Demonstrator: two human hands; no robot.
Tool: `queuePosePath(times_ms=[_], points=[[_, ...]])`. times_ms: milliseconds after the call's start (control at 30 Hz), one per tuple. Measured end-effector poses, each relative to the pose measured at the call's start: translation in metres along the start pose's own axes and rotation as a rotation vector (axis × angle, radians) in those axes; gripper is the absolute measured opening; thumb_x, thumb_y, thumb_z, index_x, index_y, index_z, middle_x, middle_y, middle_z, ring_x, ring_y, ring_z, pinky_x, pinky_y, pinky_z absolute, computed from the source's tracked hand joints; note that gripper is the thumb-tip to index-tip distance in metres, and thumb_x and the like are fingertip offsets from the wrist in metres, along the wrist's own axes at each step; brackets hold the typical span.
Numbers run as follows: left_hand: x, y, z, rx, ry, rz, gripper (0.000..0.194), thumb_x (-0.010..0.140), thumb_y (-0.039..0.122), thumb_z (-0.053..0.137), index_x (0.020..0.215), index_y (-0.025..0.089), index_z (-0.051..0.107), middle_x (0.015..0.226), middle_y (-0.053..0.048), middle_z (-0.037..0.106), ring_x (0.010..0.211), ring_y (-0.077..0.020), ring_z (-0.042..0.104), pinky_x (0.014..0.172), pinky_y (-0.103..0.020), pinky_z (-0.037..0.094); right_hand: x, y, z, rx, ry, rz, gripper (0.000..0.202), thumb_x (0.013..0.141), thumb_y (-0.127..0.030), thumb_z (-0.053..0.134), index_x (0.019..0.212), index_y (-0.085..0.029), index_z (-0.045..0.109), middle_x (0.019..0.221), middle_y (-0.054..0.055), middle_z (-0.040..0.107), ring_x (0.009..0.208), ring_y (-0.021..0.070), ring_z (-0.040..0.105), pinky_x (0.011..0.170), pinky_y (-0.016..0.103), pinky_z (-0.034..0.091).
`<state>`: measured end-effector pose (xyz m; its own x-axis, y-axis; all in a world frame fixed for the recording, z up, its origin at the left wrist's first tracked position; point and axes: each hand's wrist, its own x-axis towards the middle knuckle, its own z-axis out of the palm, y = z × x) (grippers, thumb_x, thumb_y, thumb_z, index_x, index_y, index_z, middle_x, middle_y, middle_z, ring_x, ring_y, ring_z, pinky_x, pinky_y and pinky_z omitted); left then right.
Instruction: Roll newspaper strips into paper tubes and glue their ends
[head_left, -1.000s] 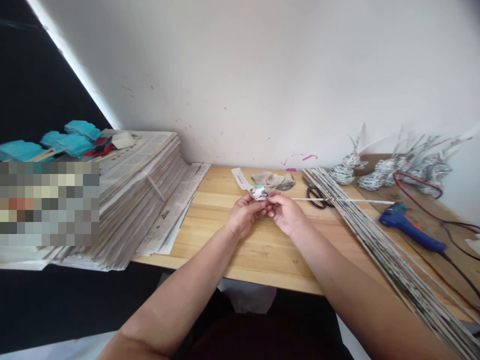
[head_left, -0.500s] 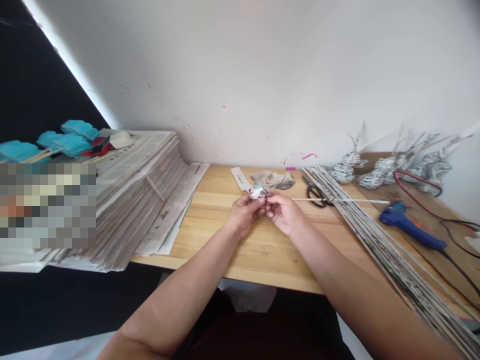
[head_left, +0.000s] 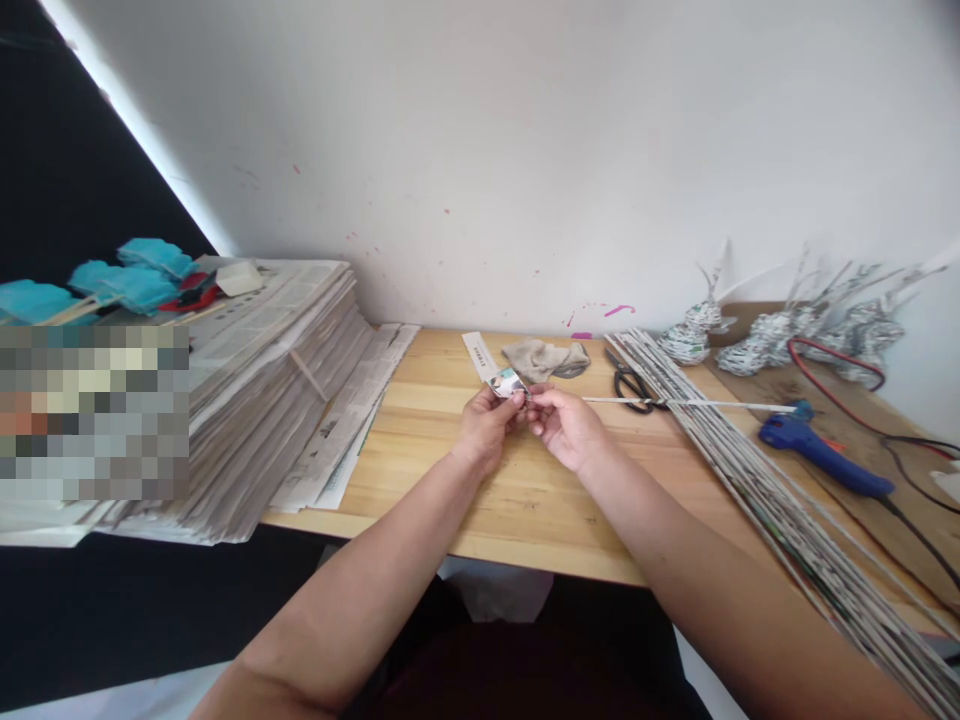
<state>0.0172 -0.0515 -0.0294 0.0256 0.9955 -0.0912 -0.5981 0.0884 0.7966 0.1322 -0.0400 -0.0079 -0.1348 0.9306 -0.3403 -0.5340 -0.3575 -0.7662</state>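
Note:
A printed newspaper strip (head_left: 477, 358) rises from my left hand (head_left: 484, 430), its upper end pale with a line of print and its lower part coloured. The fingers of that hand are closed on the strip. Close beside it, my right hand (head_left: 564, 428) pinches a thin rolled paper tube (head_left: 726, 404) where it meets the strip. The tube runs out to the right, over the black scissors (head_left: 631, 388) and a bundle of paper tubes (head_left: 720, 450), toward the blue glue gun (head_left: 821, 452). My fingers partly hide the join.
Stacked newspapers (head_left: 277, 400) stand at the left, with blue objects (head_left: 146, 275) on top. A crumpled cloth (head_left: 546, 358) lies near the wall. Several woven paper figures (head_left: 686, 335) sit at the back right, by a red-and-black cable (head_left: 832, 385) on cardboard.
The tube's far end has shifted right, from short of the glue gun to its nozzle. The strip has turned slightly in my fingers; both hands stay nearly in place.

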Motion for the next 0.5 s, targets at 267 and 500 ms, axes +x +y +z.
queuePosePath(times_ms=[267, 500], points=[[0.0016, -0.0010, -0.0004, 0.001, 0.053, 0.059, 0.044, 0.053, 0.032, 0.087, 0.084, 0.013, 0.061, 0.071, -0.001, 0.067, 0.059, -0.0090, 0.059, 0.061, -0.023, 0.046, -0.0018, 0.0007, 0.0015, 0.001, 0.010, 0.004, 0.014, 0.068, -0.004, 0.057, 0.076, -0.013, 0.063, 0.056, 0.000, 0.060, 0.048, 0.0086, 0.053, 0.039, 0.017, 0.036], [0.0029, -0.0011, -0.0008, 0.025, 0.092, 0.128, 0.043, 0.055, 0.035, 0.085, 0.080, 0.015, 0.057, 0.065, 0.003, 0.061, 0.054, -0.0072, 0.054, 0.056, -0.022, 0.043, -0.0038, 0.0065, 0.0007, -0.094, -0.059, -0.046, 0.018, 0.064, -0.012, 0.073, 0.079, -0.015, 0.063, 0.064, 0.000, 0.066, 0.054, 0.0091, 0.056, 0.042, 0.017, 0.039]])
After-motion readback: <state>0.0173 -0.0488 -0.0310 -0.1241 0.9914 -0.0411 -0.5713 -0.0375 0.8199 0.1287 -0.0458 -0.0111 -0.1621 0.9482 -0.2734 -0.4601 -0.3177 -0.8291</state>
